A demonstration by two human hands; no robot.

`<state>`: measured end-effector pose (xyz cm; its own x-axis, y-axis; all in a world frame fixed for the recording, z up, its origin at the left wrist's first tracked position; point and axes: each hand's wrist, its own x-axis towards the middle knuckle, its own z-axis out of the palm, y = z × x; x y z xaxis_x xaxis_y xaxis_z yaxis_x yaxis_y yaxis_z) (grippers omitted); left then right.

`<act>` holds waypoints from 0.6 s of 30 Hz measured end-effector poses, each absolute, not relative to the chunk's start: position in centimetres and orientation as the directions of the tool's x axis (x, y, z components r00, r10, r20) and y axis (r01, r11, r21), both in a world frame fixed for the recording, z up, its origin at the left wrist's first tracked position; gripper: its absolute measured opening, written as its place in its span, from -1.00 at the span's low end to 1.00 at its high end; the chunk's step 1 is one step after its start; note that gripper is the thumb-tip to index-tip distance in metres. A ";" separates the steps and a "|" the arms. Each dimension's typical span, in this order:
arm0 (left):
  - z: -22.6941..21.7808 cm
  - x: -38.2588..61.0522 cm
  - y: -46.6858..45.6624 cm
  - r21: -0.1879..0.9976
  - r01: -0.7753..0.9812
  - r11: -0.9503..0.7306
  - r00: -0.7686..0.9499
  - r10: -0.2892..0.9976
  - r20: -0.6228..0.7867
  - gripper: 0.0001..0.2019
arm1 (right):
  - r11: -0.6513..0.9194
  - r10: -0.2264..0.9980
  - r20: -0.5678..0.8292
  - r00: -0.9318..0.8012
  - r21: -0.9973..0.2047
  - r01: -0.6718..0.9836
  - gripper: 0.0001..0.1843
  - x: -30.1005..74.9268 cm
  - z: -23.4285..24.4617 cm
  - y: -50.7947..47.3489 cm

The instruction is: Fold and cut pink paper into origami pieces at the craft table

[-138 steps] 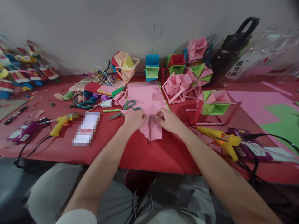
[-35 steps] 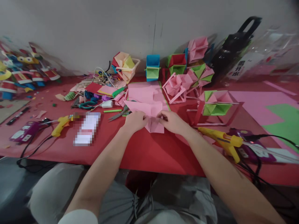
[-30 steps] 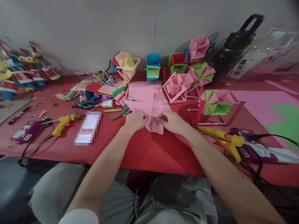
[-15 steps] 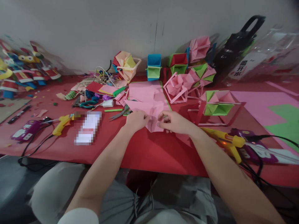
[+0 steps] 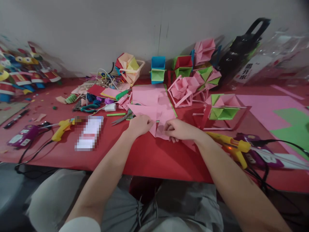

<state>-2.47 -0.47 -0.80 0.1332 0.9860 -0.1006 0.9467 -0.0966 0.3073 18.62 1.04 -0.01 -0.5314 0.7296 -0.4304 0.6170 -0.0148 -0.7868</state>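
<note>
A creased piece of pink paper (image 5: 150, 111) lies on the red-covered table in front of me, its lower part partly folded with a small gap in the middle. My left hand (image 5: 140, 125) is closed on its left side, the fingertips pressed together at the fold. On the opposite side, my right hand (image 5: 178, 129) has its fingers curled and pinching the lower right part of the same paper. Beneath and behind it is a flat pink sheet (image 5: 145, 93) with a green edge showing. Scissors (image 5: 122, 119) lie open just left of my left hand, their handles partly covered.
Folded paper lanterns (image 5: 184, 90) stand along the wall, beside a dark bottle (image 5: 231, 61). A yellow glue gun (image 5: 236, 145) with a lit orange light lies near my right forearm. Another glue gun (image 5: 63, 129) and a phone (image 5: 89, 133) lie left, below a craft scrap pile (image 5: 96, 93).
My right hand's fingers have curled in more and shifted slightly down on the paper. The lower fold of the pink paper has changed shape. My left hand stays nearly in place.
</note>
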 end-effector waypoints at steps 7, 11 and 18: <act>-0.8 -2.1 -0.5 0.276 0.958 -0.083 0.104 0.993 -0.062 -0.58 | 0.023 0.761 -0.332 -0.557 -0.844 0.536 -0.85 18.8 0.2 1.1; -0.2 -2.1 -0.7 0.290 0.949 -0.122 0.134 0.991 -0.019 -0.59 | 0.118 0.831 -0.179 -0.526 -0.868 0.483 -0.91 18.7 0.0 1.3; -0.3 -2.4 -0.8 0.309 0.933 -0.185 0.213 0.975 -0.061 -0.63 | 0.328 0.875 0.022 -0.484 -0.761 0.559 -0.93 18.4 -0.6 1.5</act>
<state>-2.44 -0.78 -0.32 0.2134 0.9751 -0.0607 0.9330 -0.1850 0.3086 18.35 1.50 -0.62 -0.4845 0.8745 0.0216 0.5588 0.3284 -0.7615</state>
